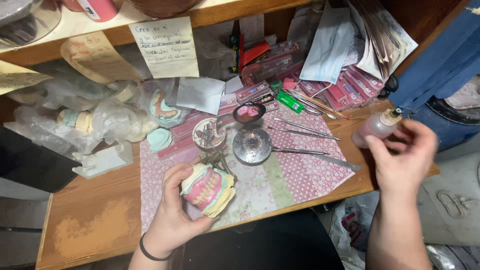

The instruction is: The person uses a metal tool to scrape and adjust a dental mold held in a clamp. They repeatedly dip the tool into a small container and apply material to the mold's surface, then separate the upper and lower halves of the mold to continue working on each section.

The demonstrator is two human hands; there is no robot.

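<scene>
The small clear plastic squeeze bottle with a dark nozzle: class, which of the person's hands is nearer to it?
Right. The right hand is just beside the small clear plastic squeeze bottle, fingers almost on it. The left hand is far off, holding a pink-and-cream denture model.

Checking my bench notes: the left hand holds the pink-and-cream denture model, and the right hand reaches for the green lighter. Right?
Not quite. In the head view the right hand reaches the small translucent squeeze bottle; the left hand does hold the pink-and-cream denture model.
</scene>
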